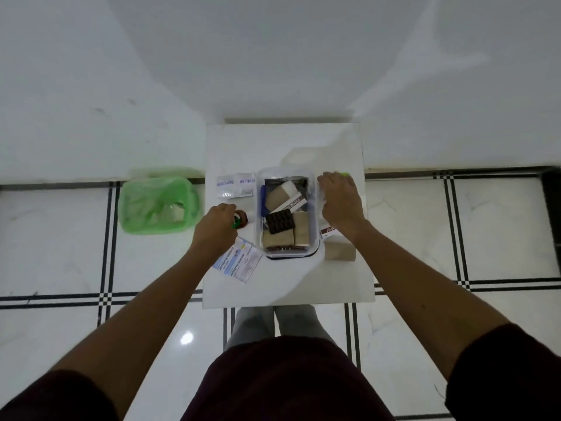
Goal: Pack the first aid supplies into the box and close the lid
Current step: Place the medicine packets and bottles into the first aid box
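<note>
A clear plastic box (260, 238) stands open on a small white table (288, 287), holding several brown packets, a dark blister strip (280, 223) and a brown-and-white carton. My left hand (216, 226) is left of the box, fingers curled around a small brown bottle (242, 219) with a green part showing. My right hand (340, 199) rests on the table right of the box, over a small green item (344, 175); what it grips is hidden. Antiseptic bandage packets (239, 264) lie under my left wrist. A brown packet (339, 252) sits right of the box.
Two white sachets (235, 185) lie at the table's far left. A green-lined bin (158, 205) stands on the tiled floor left of the table. A white wall rises behind. My legs are at the table's near edge.
</note>
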Available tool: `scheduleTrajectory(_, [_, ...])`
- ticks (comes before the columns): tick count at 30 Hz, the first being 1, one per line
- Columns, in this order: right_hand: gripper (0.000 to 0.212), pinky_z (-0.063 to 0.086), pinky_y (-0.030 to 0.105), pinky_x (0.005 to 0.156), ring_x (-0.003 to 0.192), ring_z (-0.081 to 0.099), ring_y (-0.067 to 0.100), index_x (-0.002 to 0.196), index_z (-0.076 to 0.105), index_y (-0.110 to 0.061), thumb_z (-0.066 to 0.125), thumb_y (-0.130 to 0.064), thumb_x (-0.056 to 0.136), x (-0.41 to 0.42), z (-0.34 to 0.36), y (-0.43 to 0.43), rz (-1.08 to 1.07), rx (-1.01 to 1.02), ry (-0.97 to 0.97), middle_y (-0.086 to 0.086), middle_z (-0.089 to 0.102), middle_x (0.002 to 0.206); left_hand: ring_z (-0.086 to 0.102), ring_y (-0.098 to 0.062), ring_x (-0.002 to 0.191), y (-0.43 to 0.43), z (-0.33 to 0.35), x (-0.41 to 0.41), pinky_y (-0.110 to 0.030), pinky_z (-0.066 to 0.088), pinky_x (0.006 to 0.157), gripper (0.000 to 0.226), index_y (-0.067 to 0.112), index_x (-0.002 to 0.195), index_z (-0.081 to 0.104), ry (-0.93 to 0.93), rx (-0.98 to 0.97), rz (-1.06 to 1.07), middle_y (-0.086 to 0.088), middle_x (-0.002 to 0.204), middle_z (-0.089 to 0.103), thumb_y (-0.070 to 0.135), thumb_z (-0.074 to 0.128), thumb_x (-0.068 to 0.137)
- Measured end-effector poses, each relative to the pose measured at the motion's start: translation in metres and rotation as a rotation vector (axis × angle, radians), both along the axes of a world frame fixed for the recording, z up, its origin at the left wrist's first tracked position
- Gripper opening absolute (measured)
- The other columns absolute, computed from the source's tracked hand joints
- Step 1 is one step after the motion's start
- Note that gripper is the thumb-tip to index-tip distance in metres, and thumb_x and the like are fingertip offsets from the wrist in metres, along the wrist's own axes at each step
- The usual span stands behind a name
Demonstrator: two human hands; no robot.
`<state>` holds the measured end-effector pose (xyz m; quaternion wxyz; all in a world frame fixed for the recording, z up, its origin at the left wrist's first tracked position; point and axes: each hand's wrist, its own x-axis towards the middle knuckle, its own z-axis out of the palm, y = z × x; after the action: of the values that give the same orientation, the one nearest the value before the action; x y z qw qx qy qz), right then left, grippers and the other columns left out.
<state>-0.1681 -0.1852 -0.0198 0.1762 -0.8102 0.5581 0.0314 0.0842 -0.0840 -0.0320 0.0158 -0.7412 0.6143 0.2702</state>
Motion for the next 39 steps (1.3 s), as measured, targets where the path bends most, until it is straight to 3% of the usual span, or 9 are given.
scheduleTrajectory(7, [0.065,0.026,0.054,0.11,0.122,0.045,0.033,0.123,0.048,-0.008,0.064,0.011,0.063,0.0,-0.007,-0.011,0.023,-0.037,0.127,0.013,0.054,0.127,0.057,-0.027,0.094,-0.004,-0.011,0.002,-0.039,0.051,0.071,0.032,0.008,0.108,0.055,-0.039,0.056,-0.015,-0.009,0.103,0.061,0.014,0.063,0.078])
scheduleTrajectory(10, [0.06,0.035,0.055,0.097,0.112,0.052,0.031,0.115,0.051,-0.012,0.061,0.008,0.06,-0.006,-0.007,-0.012,-0.009,-0.087,0.142,0.007,0.061,0.115,0.057,-0.026,0.091,-0.003,-0.002,0.004,-0.036,0.05,0.067,0.027,0.01,0.101,0.056,0.01,0.008,0.069,-0.008,0.099,0.062,0.014,0.062,0.075])
scheduleTrajectory(17, [0.055,0.05,0.039,0.064,0.093,0.054,0.032,0.111,0.054,-0.014,0.069,-0.009,0.058,-0.014,0.055,-0.018,-0.161,-0.369,-0.137,0.006,0.064,0.105,0.058,-0.031,0.107,0.002,0.057,0.009,-0.038,0.052,0.075,0.051,0.008,0.121,0.058,0.107,-0.306,0.071,-0.01,0.119,0.064,0.015,0.072,0.073])
scheduleTrajectory(19, [0.054,0.05,0.039,0.064,0.094,0.053,0.03,0.112,0.053,-0.016,0.07,-0.012,0.06,-0.007,0.076,-0.016,-0.11,-0.413,-0.238,0.004,0.063,0.108,0.058,-0.027,0.104,-0.002,0.073,-0.002,-0.036,0.054,0.074,0.048,0.01,0.117,0.06,0.169,-0.362,-0.044,-0.008,0.116,0.064,0.015,0.073,0.071])
scheduleTrajectory(22, [0.054,0.05,0.043,0.073,0.094,0.053,0.028,0.112,0.053,-0.021,0.072,-0.02,0.062,0.011,0.087,-0.019,0.053,-0.262,-0.354,0.0,0.064,0.109,0.055,-0.023,0.099,-0.01,0.078,-0.03,-0.034,0.055,0.071,0.047,0.013,0.115,0.061,0.185,-0.347,-0.249,-0.006,0.113,0.06,0.017,0.072,0.07])
scheduleTrajectory(26, [0.06,0.047,0.046,0.082,0.102,0.051,0.029,0.122,0.052,-0.02,0.072,-0.032,0.067,0.032,0.077,-0.022,0.255,-0.032,-0.263,0.003,0.062,0.12,0.063,-0.026,0.087,-0.017,0.063,-0.06,-0.038,0.052,0.078,0.043,0.011,0.101,0.068,0.079,-0.341,-0.424,-0.007,0.101,0.062,0.019,0.074,0.059])
scheduleTrajectory(33, [0.046,0.047,0.046,0.08,0.105,0.054,0.032,0.119,0.055,-0.012,0.068,-0.024,0.077,0.045,0.037,-0.014,0.349,-0.073,-0.148,0.01,0.063,0.12,0.07,-0.019,0.091,-0.018,0.029,-0.064,-0.065,0.037,0.097,0.043,0.019,0.1,0.071,-0.147,-0.398,-0.455,0.002,0.099,0.073,0.035,0.081,0.061])
scheduleTrajectory(36, [0.039,0.046,0.044,0.079,0.103,0.059,0.032,0.112,0.06,-0.009,0.07,-0.017,0.075,0.041,0.021,-0.005,0.33,-0.103,-0.192,0.011,0.066,0.116,0.07,-0.015,0.088,-0.019,0.019,-0.059,-0.072,0.023,0.099,0.041,0.02,0.099,0.071,-0.148,-0.391,-0.432,0.005,0.094,0.074,0.035,0.081,0.062])
scheduleTrajectory(39, [0.033,0.048,0.043,0.085,0.106,0.062,0.03,0.108,0.063,-0.007,0.068,-0.013,0.076,0.039,0.014,-0.002,0.307,-0.162,-0.232,0.013,0.068,0.114,0.069,-0.015,0.092,-0.021,0.015,-0.061,-0.078,0.021,0.098,0.025,0.022,0.092,0.072,-0.097,-0.419,-0.41,0.007,0.094,0.074,0.034,0.075,0.07])
